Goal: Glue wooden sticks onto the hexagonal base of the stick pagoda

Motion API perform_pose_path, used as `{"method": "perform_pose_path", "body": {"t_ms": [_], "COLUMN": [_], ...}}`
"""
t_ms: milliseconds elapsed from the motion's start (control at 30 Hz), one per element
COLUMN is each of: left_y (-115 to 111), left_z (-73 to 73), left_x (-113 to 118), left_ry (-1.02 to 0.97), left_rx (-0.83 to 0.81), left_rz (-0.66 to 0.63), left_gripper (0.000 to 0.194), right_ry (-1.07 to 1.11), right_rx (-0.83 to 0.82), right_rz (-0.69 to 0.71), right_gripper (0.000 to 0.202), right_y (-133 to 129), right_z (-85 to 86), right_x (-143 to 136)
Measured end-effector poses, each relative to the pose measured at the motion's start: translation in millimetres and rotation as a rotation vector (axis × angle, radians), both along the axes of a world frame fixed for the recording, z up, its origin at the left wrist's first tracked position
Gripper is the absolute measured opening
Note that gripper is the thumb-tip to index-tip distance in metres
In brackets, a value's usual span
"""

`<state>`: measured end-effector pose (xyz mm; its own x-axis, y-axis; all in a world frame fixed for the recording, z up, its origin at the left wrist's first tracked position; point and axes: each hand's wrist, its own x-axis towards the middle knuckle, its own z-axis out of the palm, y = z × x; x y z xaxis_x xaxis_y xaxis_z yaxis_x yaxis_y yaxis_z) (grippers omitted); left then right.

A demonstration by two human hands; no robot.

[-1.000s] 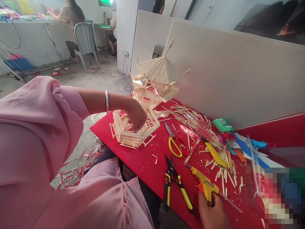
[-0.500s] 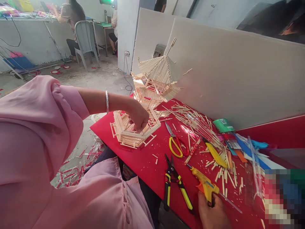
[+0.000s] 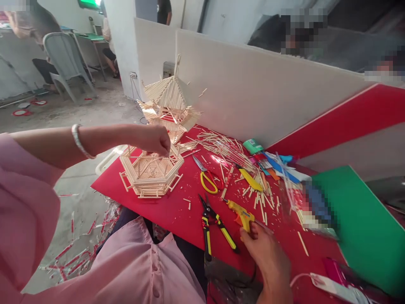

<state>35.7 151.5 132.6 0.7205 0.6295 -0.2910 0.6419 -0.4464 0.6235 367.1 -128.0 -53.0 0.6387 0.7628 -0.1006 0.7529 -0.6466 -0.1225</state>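
Observation:
My left hand (image 3: pixel 157 141) hovers over the far right rim of a six-sided frame (image 3: pixel 151 182) built of thin wooden sticks. Its fingers are pinched together; whatever may be between them is hidden. Around the handle of a yellow hot glue gun (image 3: pixel 242 214) my right hand (image 3: pixel 264 245) is closed, and the nozzle points left and away from me. The gun rests low over the red table (image 3: pixel 177 219). Behind the frame rises a tiered stick pagoda (image 3: pixel 172 95) with a peaked roof.
Yellow-and-black pliers (image 3: pixel 217 230) and scissors (image 3: pixel 207 175) with yellow and red handles lie mid-table. Beyond are loose sticks (image 3: pixel 224 145), a yellow utility knife (image 3: pixel 249 179) and a green roll (image 3: pixel 252 146). A white power strip (image 3: pixel 332 287) lies at right. People sit in the background.
My view has swung to the right. The left hand has risen from inside the six-sided frame to above its rim. My right hand still grips the glue gun.

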Motion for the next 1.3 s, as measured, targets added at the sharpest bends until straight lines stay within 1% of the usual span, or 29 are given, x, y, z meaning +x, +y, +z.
{"method": "perform_pose_path", "body": {"t_ms": [67,100,133,167,200,233,267,300,333,367,433,467,500,533,567,633,700,767,833,900,1000,1067,1133,1200,1300], "left_y": [-7.3,-15.3,-26.2,-39.9,-56.1,-73.9,-92.4,-110.6,-127.3,-141.8,-162.4,-168.7,-172.7,-174.8,-175.3,-172.7,-167.7,-162.5,-158.5,-155.9,-152.8,-150.7,-148.9,-148.1,-149.2], "left_z": [24.7,38.0,50.1,59.3,64.2,63.7,57.2,45.0,27.8,7.0,-38.2,-59.2,-77.3,-91.9,-103.0,-116.3,-122.6,-127.0,-132.1,-137.3,-142.3,-142.7,-141.7,-140.5,-140.8], "left_x": [-0.5,-2.2,-4.9,-8.2,-11.7,-14.7,-16.6,-16.9,-15.4,-12.0,0.1,8.0,16.6,25.4,33.8,48.0,57.9,64.8,70.5,76.2,84.0,87.9,91.4,95.6,103.7], "left_ry": [0.002,-0.011,-0.043,-0.114,-0.221,-0.322,-0.383,-0.468,-0.555,-0.595,-0.671,-0.707,-0.744,-0.783,-0.818,-0.905,-0.967,-1.006,-1.028,-1.044,-1.072,-1.091,-1.103,-1.112,-1.126], "left_rx": [0.251,0.38,0.502,0.619,0.691,0.698,0.63,0.559,0.486,0.389,0.239,0.175,0.099,0.026,-0.058,-0.21,-0.302,-0.335,-0.352,-0.374,-0.384,-0.367,-0.346,-0.319,-0.302], "left_rz": [-0.026,-0.038,-0.054,-0.079,-0.113,-0.16,-0.205,-0.192,-0.167,-0.148,-0.012,0.099,0.214,0.304,0.362,0.448,0.503,0.538,0.55,0.556,0.58,0.596,0.603,0.611,0.6], "left_gripper": [0.012,0.018,0.025,0.03,0.032,0.03,0.027,0.023,0.019,0.016,0.014,0.014,0.015,0.018,0.022,0.028,0.034,0.039,0.04,0.04,0.039,0.037,0.034,0.032,0.03], "right_ry": [-0.091,-0.089,-0.057,-0.021,-0.018,-0.011,0.0,0.008,0.013,0.016,0.023,0.028,0.036,0.046,0.06,0.098,0.145,0.196,0.259,0.327,0.46,0.583,0.497,0.364,0.232], "right_rx": [0.044,0.094,0.126,0.11,0.062,0.047,0.033,0.007,-0.015,-0.034,-0.067,-0.079,-0.089,-0.098,-0.104,-0.1,-0.062,0.015,0.107,0.173,0.268,0.414,0.466,0.452,0.407], "right_rz": [0.038,0.088,0.169,0.293,0.381,0.424,0.449,0.461,0.466,0.466,0.469,0.475,0.483,0.491,0.496,0.499,0.492,0.488,0.492,0.504,0.532,0.567,0.602,0.645,0.684], "right_gripper": [0.043,0.043,0.042,0.042,0.044,0.045,0.047,0.048,0.044,0.041,0.037,0.037,0.038,0.039,0.039,0.038,0.04,0.038,0.036,0.039,0.046,0.049,0.05,0.047,0.045], "right_y": [15.9,29.0,45.4,64.2,84.4,104.9,124.6,142.5,157.9,170.5,187.7,192.9,196.5,198.9,200.5,202.4,202.3,199.2,190.7,174.9,136.9,106.7,79.3,59.8,48.3], "right_z": [19.9,29.0,36.4,41.4,44.0,44.1,42.1,38.7,34.3,29.8,21.9,19.3,17.8,17.5,18.1,21.2,25.3,29.3,33.6,39.6,53.3,62.5,67.5,66.3,56.5], "right_x": [-14.3,-23.7,-33.6,-43.2,-51.8,-59.0,-64.5,-68.5,-70.9,-72.0,-70.2,-67.7,-64.2,-60.2,-55.8,-47.2,-39.9,-34.2,-29.7,-26.5,-26.4,-31.4,-40.4,-51.6,-65.9]}}
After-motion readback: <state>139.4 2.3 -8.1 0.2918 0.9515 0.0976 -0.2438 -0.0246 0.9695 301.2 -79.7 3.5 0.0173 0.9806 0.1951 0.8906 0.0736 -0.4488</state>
